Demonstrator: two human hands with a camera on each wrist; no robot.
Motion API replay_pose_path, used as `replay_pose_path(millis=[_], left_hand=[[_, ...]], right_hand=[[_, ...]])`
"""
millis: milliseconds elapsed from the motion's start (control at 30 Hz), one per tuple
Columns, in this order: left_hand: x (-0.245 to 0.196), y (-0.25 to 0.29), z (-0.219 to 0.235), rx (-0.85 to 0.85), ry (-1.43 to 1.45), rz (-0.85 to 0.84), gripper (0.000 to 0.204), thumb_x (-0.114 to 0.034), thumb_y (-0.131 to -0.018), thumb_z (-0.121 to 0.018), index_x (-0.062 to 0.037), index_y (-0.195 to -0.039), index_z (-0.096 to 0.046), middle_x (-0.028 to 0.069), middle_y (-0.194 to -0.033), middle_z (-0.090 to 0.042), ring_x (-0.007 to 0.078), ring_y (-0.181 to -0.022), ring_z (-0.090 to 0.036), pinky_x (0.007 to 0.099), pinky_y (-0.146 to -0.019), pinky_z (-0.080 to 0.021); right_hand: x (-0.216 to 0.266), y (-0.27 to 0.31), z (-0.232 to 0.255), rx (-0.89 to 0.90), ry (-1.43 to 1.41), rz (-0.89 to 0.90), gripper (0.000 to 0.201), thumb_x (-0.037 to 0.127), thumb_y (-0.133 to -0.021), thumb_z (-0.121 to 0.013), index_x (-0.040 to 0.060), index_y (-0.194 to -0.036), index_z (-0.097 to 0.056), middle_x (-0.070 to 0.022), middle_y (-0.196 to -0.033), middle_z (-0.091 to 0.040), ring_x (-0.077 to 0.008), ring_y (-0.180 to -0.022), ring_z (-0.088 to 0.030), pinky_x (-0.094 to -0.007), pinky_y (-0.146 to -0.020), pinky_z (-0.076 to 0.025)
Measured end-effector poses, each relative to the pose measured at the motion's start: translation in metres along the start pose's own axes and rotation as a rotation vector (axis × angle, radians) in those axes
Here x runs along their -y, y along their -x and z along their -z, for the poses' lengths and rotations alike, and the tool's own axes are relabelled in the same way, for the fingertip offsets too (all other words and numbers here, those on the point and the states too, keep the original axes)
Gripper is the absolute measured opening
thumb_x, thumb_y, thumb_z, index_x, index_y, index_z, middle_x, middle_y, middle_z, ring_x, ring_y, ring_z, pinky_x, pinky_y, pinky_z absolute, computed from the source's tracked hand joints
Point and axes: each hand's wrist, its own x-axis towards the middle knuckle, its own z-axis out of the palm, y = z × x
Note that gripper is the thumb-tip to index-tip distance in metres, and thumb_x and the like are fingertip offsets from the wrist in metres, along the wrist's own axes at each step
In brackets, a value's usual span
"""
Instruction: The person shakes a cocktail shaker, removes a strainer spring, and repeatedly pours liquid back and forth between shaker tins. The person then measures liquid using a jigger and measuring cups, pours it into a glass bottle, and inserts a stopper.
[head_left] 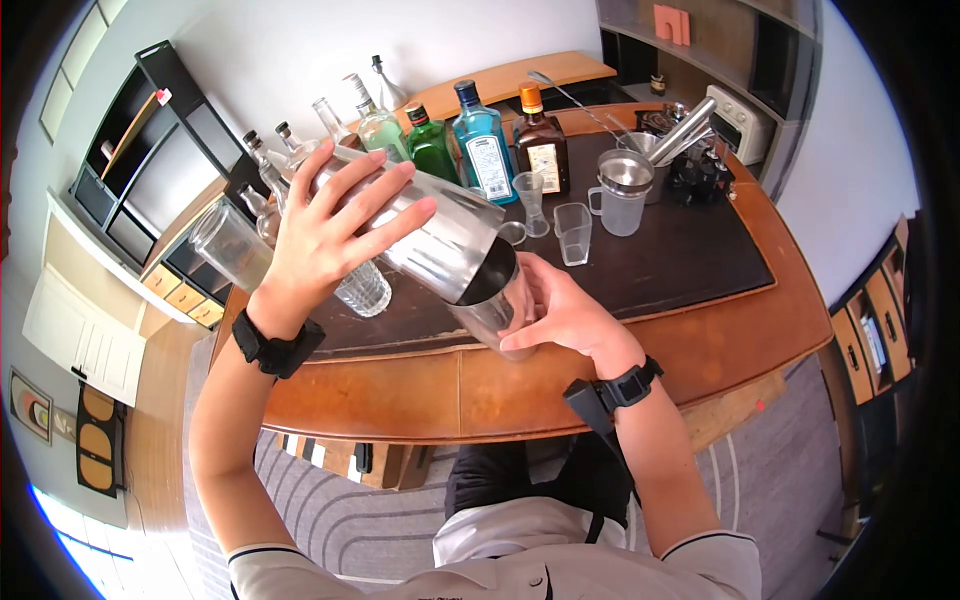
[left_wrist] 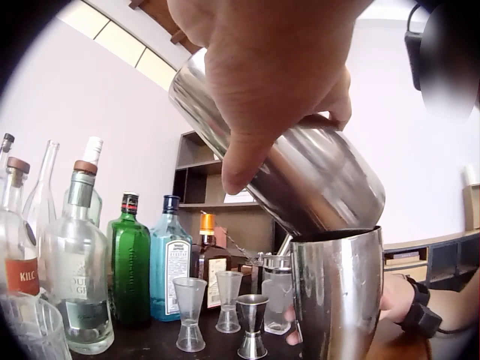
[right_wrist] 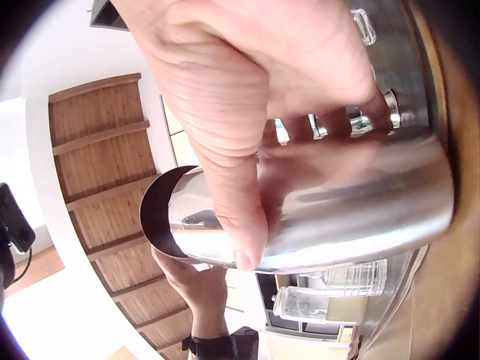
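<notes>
In the head view my left hand [head_left: 335, 215] grips a large steel shaker tin [head_left: 440, 235], which is tilted with its mouth down to the right. My right hand [head_left: 570, 310] is wrapped round a smaller steel tin [head_left: 500, 315] below it, near the table's front edge. From the left wrist, the tilted tin's lower rim is seen right at the mouth of the lower tin [left_wrist: 337, 300], which stands nearly upright. The right wrist view shows my thumb and fingers around the steel wall. The insides of both tins are hidden.
Several bottles, among them a green bottle [head_left: 430, 145] and a blue bottle [head_left: 483, 145], line the table's back. Clear jiggers and a steel jigger [left_wrist: 252, 322] stand before them. A strainer-topped mug [head_left: 622, 205] is to the right. A cut-glass tumbler [head_left: 365, 290] sits under my left forearm.
</notes>
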Motion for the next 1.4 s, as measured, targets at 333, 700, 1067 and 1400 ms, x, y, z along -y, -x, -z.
replay_pose_path(millis=[333,700,1067,1400], left_hand=[[0.012,0.038,-0.014,-0.025,-0.055,0.142,0.063,0.005,-0.073,-0.074,-0.0165,-0.130,-0.060,0.0080,-0.134,-0.062,0.0306,-0.125,-0.058,0.0538,-0.109,-0.041],[-0.077,0.059,-0.067,-0.515,0.898,1.131,0.111,-0.002,-0.062,-0.093,-0.0022,-0.154,-0.030,0.0169,-0.148,-0.047,0.0282,-0.135,-0.047,0.0410,-0.113,-0.042],[-0.147,0.067,-0.099,-0.625,1.512,1.271,0.102,-0.002,-0.068,-0.090,-0.0001,-0.150,-0.030,0.0124,-0.142,-0.046,0.0231,-0.131,-0.049,0.0391,-0.113,-0.041],[-0.172,0.060,-0.094,-0.554,1.578,1.183,0.103,-0.011,-0.068,-0.093,-0.0022,-0.151,-0.031,0.0155,-0.142,-0.050,0.0239,-0.130,-0.052,0.0385,-0.108,-0.044]], right_hand=[[0.005,0.002,0.000,0.006,0.000,-0.034,0.103,-0.011,-0.057,-0.088,0.0018,-0.147,-0.038,-0.0115,-0.136,-0.054,-0.0233,-0.128,-0.052,-0.0394,-0.101,-0.055],[0.001,0.003,0.001,-0.044,-0.031,-0.044,0.104,-0.003,-0.056,-0.092,0.0028,-0.146,-0.041,-0.0080,-0.134,-0.056,-0.0228,-0.128,-0.053,-0.0379,-0.106,-0.047],[0.056,0.033,0.016,-0.246,0.110,0.132,0.106,-0.011,-0.059,-0.088,0.0028,-0.150,-0.035,-0.0079,-0.142,-0.049,-0.0236,-0.126,-0.054,-0.0386,-0.089,-0.060],[0.131,0.022,0.020,-0.374,0.797,0.216,0.102,0.006,-0.056,-0.094,-0.0002,-0.144,-0.042,-0.0118,-0.135,-0.058,-0.0218,-0.126,-0.056,-0.0368,-0.106,-0.044]])
